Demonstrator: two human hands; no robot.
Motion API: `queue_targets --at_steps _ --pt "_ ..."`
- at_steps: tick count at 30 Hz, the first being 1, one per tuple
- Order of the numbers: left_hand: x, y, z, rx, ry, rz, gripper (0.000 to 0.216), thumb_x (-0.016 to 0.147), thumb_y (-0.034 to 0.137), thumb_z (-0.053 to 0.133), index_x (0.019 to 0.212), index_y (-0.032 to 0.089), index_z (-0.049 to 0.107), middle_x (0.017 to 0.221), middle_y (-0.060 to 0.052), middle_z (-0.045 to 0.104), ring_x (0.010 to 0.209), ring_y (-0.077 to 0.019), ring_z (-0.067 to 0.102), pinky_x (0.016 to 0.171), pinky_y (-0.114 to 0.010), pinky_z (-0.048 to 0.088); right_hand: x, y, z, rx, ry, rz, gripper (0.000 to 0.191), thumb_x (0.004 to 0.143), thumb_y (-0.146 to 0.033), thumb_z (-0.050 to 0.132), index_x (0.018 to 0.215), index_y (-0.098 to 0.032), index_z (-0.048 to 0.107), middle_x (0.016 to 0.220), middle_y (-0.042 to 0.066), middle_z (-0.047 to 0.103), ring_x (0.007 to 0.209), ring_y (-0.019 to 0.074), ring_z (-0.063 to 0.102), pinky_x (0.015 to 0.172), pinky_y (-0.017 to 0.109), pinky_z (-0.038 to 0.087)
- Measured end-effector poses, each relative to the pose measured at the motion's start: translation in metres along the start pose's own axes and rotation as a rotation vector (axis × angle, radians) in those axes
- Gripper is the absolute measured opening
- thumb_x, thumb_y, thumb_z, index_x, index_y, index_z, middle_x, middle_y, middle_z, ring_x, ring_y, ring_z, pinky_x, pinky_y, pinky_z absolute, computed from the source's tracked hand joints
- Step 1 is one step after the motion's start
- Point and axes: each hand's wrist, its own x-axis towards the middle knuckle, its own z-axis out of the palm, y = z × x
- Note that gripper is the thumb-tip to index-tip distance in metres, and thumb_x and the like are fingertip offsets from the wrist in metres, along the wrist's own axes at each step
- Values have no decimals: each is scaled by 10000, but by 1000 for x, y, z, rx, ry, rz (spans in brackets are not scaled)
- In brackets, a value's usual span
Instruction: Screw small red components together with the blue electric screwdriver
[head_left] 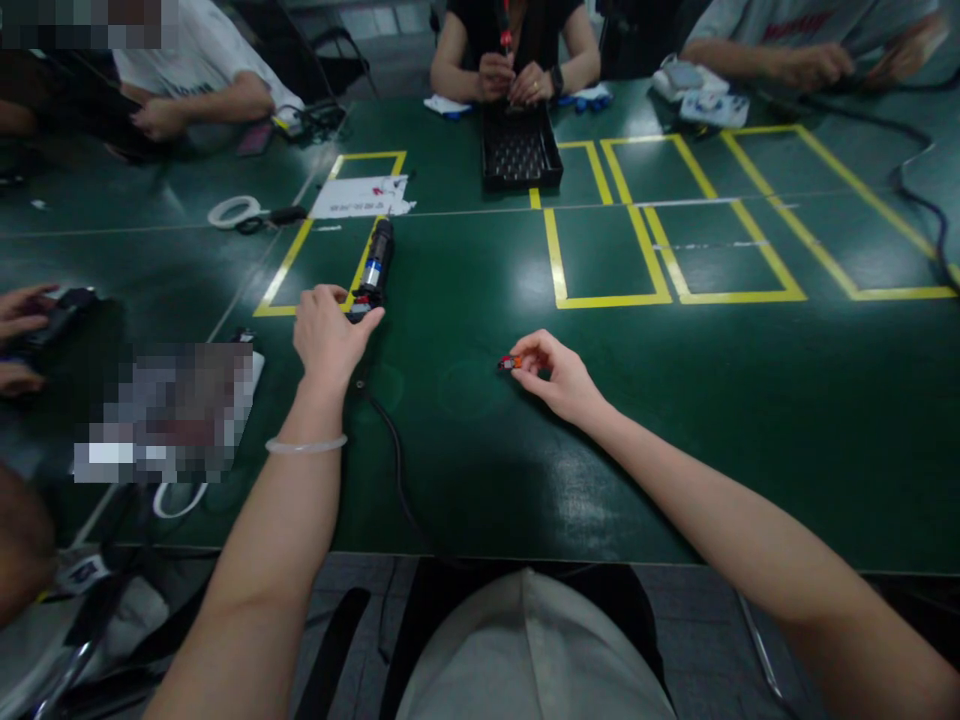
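Note:
My left hand (330, 335) is closed at the near end of a black cylindrical device (377, 255), with thumb and fingers around its reddish part. The device lies on the green table, pointing away from me, with a silver and blue band at its middle. A black cord (397, 460) runs from near that hand toward the table's front edge. To the right, my right hand (559, 375) pinches a small red, orange and black part (510, 363) between thumb and fingertips, just over the tabletop. Its exact kind is too small to make out.
Yellow tape outlines (615, 300) mark the green table (480, 480). A black tray (521, 165) stands before a co-worker opposite. White paper (360, 197), a white tape roll (234, 211) and a flat white-edged object (257, 375) lie left. Other co-workers sit around.

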Motion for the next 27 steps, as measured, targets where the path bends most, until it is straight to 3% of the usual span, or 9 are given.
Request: queue_targets --at_steps 3,6,13,21,27 --pt "7 -11 5 6 -72 -60 515 834 513 704 1152 129 577 1228 -183 641 1156 -393 605 929 -540 480 0 0 0 -5 -2 -7 128 853 -205 626 971 -215 577 776 -14 588 658 118 526 602 254 442" --pt "13 -16 13 -25 -112 -56 561 857 568 668 1214 152 550 1218 -151 672 1123 -357 624 910 -516 487 -1 0 1 -9 -6 10 134 852 -218 632 973 -220 574 787 -11 594 664 122 527 607 260 445" --pt "14 -15 22 -64 -79 -19 434 814 518 704 1107 225 576 1125 -181 691 1065 -397 658 848 -536 489 -1 2 2 46 -8 53 197 817 -282 700 960 -220 579 843 2 638 671 121 535 606 270 444" --pt "-23 21 15 -27 -111 156 440 832 453 697 1159 209 532 1112 -141 700 1027 -352 675 845 -461 514 -1 4 3 80 -20 46 186 843 -273 687 977 -213 573 881 16 676 700 126 566 618 272 426" --pt "-50 57 15 -134 -204 359 414 844 410 711 1157 223 514 1100 -112 702 998 -312 681 804 -399 513 -1 2 -2 -73 34 21 165 836 -275 708 937 -215 593 875 17 628 724 147 569 640 292 447"
